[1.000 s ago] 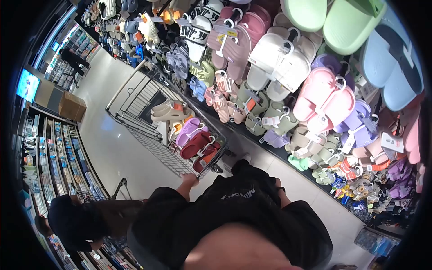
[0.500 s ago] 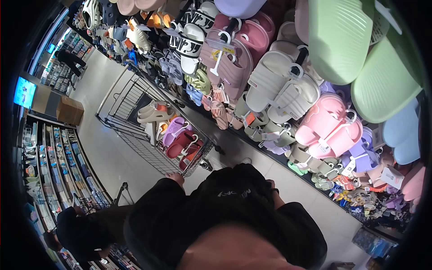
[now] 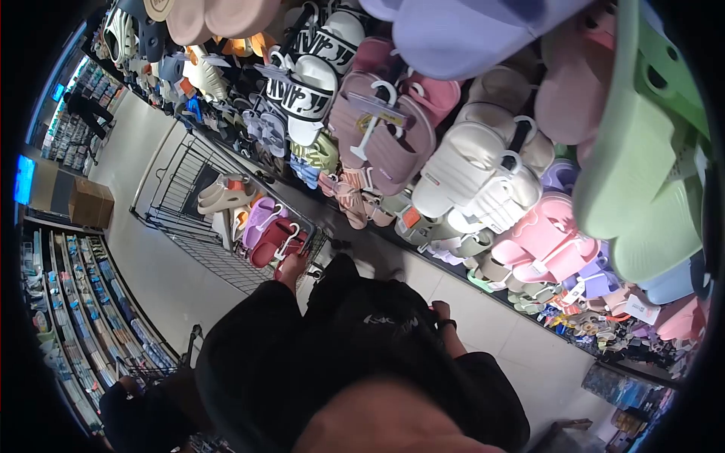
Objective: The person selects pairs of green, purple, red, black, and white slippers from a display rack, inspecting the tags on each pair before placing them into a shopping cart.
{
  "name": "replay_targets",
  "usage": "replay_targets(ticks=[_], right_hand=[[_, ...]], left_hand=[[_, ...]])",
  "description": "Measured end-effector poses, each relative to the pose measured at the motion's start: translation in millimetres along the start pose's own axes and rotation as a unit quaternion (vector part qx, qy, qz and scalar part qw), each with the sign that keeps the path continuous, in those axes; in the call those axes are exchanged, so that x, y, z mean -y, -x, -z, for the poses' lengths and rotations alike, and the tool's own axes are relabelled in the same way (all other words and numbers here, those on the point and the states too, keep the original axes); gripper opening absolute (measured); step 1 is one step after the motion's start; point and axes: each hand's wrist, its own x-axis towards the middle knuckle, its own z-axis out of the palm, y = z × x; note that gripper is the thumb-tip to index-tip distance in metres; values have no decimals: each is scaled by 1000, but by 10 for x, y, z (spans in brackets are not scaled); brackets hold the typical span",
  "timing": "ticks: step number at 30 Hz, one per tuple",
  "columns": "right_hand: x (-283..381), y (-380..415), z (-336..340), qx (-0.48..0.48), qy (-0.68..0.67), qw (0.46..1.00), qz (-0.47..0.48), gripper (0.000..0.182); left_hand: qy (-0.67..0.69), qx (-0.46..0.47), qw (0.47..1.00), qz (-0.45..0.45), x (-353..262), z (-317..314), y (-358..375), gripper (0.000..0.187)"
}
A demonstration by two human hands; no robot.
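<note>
A long wall display of rubber and foam slides [image 3: 423,143] fills the upper half of the view, with pairs hung on white plastic hangers in rows: mauve, cream, pink, lilac, black-and-white lettered and pale green ones, the green pair [image 3: 649,166] looming closest to the camera at the right. Below the wall runs the pale tiled shop floor [image 3: 151,264], and across the aisle at the left stand dark shelving racks of small packaged goods [image 3: 75,302].

In the aisle, just beside the slide wall, stands a black wire-mesh stock cart [image 3: 204,226]. It holds loose pairs of slides: beige ones at its far end, then purple and dark red ones toward the near end.

The left hand [image 3: 293,266] rests on the near top rim of the cart, right by the red slides; its fingers seem curled over the wire, though the hand is small and partly cut off by the black sleeve. The right hand [image 3: 440,312], with a dark band at the wrist, lies against the black garment at the person's front, well apart from the cart; whether its fingers are clenched or loose cannot be told.

A brown cardboard box [image 3: 89,202] sits on the floor farther down the aisle.
</note>
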Motion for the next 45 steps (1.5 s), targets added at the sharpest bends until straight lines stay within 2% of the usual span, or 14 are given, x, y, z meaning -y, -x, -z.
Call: replay_targets(ticks=[1,2,3,4,6,7,12,18,24,28,37,40,42,45], right_hand=[[-75,-51,-328,-61,-261,956,-123,17],[141,-35,-70,4,-148,982,-116,16],[458,43,108,3,-210,963,-169,20],[742,115,244,-5,-271,937,-222,24],[915,17,221,-7,-262,939,-221,27],[849,-69,97,-16,-247,945,-212,29],[1130,-424,145,-37,-187,970,-150,37],[3069,-1050,1468,-101,-215,969,-71,37],[4861,-1295,2668,-172,-323,908,205,20],[5633,-1142,3838,-330,-254,832,366,15],[6059,-2003,5060,-493,-134,795,327,20],[6021,-2377,5178,-381,-88,870,299,25],[6009,-2444,5162,-371,-138,867,304,21],[6126,-2310,5169,-352,-233,863,277,16]], left_hand=[[-146,-10,981,-131,257,-132,-226,33],[-283,-20,922,-262,491,-264,-448,28],[-301,-84,879,-359,740,-368,-575,20],[-315,24,902,-294,706,-286,-627,26],[-82,80,993,36,427,10,-515,37],[-19,86,992,90,122,328,-385,49],[-7,70,995,69,112,647,-276,47],[15,38,996,81,-44,962,-349,40],[49,29,997,60,106,1035,-568,40],[44,5,999,24,253,993,-712,40],[86,-37,995,-38,397,965,-576,43],[99,-34,994,-38,450,913,-571,43],[99,-44,994,-34,380,983,-459,38],[189,-293,883,-314,-186,1546,-423,25]])
